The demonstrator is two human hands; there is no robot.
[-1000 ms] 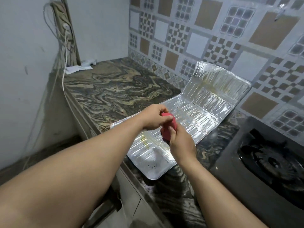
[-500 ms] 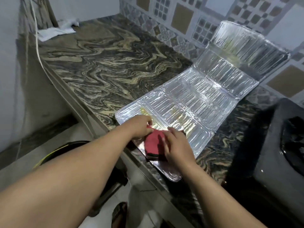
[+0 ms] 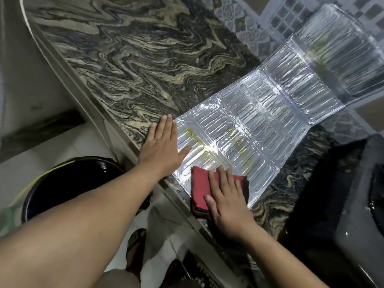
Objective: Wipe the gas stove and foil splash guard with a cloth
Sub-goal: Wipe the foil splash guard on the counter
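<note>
The ribbed foil splash guard [image 3: 270, 121] lies flat across the marble counter, its far panels leaning up against the tiled wall; yellowish grease stains mark its near panel. A red cloth pad [image 3: 200, 188] rests on the guard's near corner at the counter edge. My right hand [image 3: 225, 196] lies flat on top of the pad, fingers spread. My left hand [image 3: 164, 146] presses flat, fingers together, on the guard's left edge and the counter. The black gas stove [image 3: 342, 204] shows at the right edge, partly cut off.
The marble counter [image 3: 135, 59] stretches away to the upper left. Below its front edge stand a dark round bucket [image 3: 68, 183] on the white floor and a sandalled foot [image 3: 136, 250]. Patterned wall tiles [image 3: 280, 19] back the counter.
The view has tilted further down. My left hand has let go of the pad and moved left to lie flat on the guard's edge. My right hand now covers the pad, flat on the foil.
</note>
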